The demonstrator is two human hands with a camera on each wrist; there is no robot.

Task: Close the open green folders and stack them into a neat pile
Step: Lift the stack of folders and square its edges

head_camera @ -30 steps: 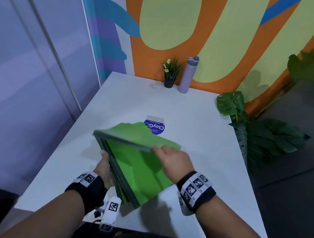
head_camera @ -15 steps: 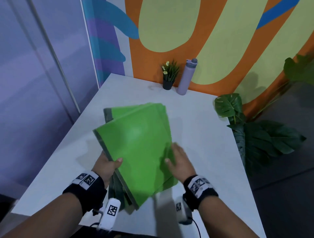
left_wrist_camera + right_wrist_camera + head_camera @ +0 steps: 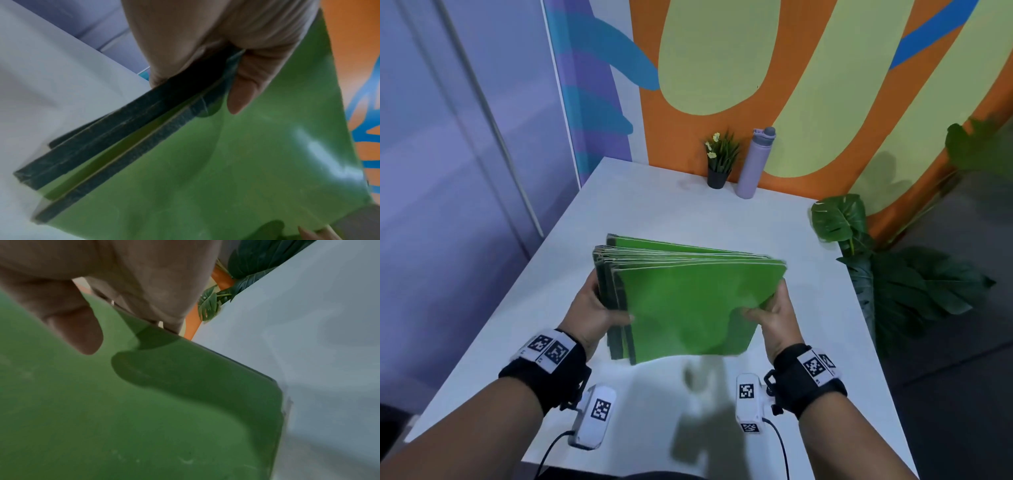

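A stack of several closed green folders with dark spines is held tilted above the white table, its far edge higher. My left hand grips the spine side, thumb on the top cover; the left wrist view shows the dark spines clamped between thumb and fingers. My right hand grips the right edge, thumb on the top cover and fingers underneath. The folders' edges are fanned slightly, not flush.
A small potted plant and a lilac bottle stand at the table's far edge against the painted wall. Large leafy plants sit on the floor to the right. A glass partition runs along the left.
The top folder's cover came down shut. Both hands then took the whole stack by its sides, turned it square to me and lifted it off the table.
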